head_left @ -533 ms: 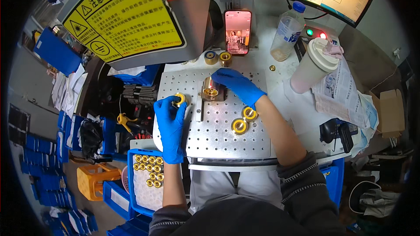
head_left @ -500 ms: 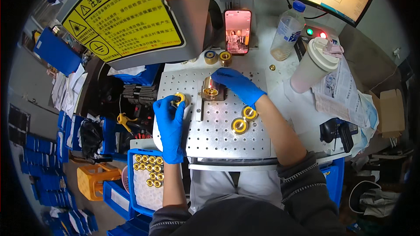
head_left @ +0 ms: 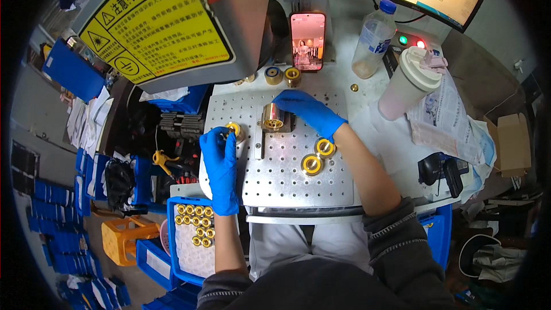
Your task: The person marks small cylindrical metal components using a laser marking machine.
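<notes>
A perforated metal plate [head_left: 278, 186] is borne by the white bench [head_left: 360, 103]; two yellow-faced rings [head_left: 312, 171] are laid on the plate. A bottle [head_left: 372, 46] and a small brass piece [head_left: 354, 88] are supported directly by the bench.

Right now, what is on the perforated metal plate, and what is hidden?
The plate bears two yellow-ringed fittings, a metal bar, and a block with a shiny cylinder. The left hand, pinching another fitting, and the right hand hide the surface beneath.

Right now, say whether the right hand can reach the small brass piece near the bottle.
Probably yes: only plate and tabletop separate the right hand from the brass piece, though the hand is at the metal cylinder.
</notes>
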### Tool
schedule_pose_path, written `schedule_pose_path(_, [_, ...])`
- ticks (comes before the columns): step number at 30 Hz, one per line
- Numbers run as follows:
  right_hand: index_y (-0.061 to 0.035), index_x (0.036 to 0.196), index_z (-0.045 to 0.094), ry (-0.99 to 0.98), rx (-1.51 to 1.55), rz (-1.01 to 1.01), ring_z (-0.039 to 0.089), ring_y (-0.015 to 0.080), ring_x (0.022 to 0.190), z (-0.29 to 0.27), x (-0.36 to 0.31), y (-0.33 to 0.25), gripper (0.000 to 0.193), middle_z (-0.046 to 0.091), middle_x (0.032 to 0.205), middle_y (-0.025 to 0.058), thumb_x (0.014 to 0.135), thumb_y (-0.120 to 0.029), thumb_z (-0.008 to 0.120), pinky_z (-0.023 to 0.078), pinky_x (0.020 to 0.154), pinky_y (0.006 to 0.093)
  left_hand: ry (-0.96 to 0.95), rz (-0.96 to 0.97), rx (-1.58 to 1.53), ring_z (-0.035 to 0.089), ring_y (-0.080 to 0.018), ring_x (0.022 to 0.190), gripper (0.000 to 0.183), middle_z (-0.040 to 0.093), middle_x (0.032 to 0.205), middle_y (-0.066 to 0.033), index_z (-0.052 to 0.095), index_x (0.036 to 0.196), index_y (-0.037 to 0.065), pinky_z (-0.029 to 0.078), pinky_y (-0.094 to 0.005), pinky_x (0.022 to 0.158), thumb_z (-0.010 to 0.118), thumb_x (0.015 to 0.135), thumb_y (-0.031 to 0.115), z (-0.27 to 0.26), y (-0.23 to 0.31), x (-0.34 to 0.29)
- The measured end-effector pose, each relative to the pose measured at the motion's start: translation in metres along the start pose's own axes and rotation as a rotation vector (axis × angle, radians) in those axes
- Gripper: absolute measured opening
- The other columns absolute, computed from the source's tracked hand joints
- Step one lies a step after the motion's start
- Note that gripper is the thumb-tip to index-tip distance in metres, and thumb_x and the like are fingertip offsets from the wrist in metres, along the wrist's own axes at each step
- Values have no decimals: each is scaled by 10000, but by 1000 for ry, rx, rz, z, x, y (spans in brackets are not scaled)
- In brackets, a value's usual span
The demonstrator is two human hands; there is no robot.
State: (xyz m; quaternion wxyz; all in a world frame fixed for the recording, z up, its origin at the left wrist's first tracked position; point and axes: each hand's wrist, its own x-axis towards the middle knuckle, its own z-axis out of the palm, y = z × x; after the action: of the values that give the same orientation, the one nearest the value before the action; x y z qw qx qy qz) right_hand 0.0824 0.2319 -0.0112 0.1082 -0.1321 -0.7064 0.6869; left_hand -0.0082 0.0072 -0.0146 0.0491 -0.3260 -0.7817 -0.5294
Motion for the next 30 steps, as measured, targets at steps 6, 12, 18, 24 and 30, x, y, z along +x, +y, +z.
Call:
schedule_pose_path(6, [-36, 1005, 630, -59, -102, -93, 568, 115, 912, 0, 4, 7, 232, 623, 970, 41, 903, -232, 560, 434, 867, 254, -9, 12, 4, 503, -190, 866, 161, 474, 953, -88, 553, 1024, 22, 404, -284, 781, 569, 916, 140, -1, 2, -1])
schedule_pose_path(12, [-25, 1010, 611, 165, -153, -93, 594, 128, 870, 6, -5, -11, 274, 631, 953, 57, 910, -272, 550, 458, 824, 277, -29, 4, 56, 494, -158, 881, 154, 474, 961, -69, 544, 1034, 27, 394, -263, 798, 544, 935, 145, -1, 0, 0])
schedule_pose_path(18, [-21, 879, 653, 201, -299, 141, 557, 115, 662, -34, -29, -40, 317, 653, 805, 54, 916, -316, 543, 456, 643, 255, -32, -21, -45, 504, -168, 905, 163, 494, 972, -74, 522, 1053, 18, 399, -274, 835, 540, 938, 132, 0, 1, -1])
schedule_pose_path(24, [-30, 766, 700, -481, -433, 305, 532, 101, 623, -68, -61, -50, 372, 662, 735, 46, 873, -375, 613, 447, 599, 246, -45, 10, 1, 501, -174, 912, 156, 500, 958, -77, 521, 1046, 17, 396, -281, 852, 537, 934, 125, -2, 0, 0])
schedule_pose_path(30, [-1, 814, 713, -383, -289, 559, 626, 124, 672, -66, -62, -53, 361, 692, 784, 79, 860, -349, 628, 500, 639, 216, -42, -14, -54, 501, -173, 933, 157, 505, 977, -74, 518, 1055, 21, 393, -279, 867, 530, 935, 122, -1, 4, 0])
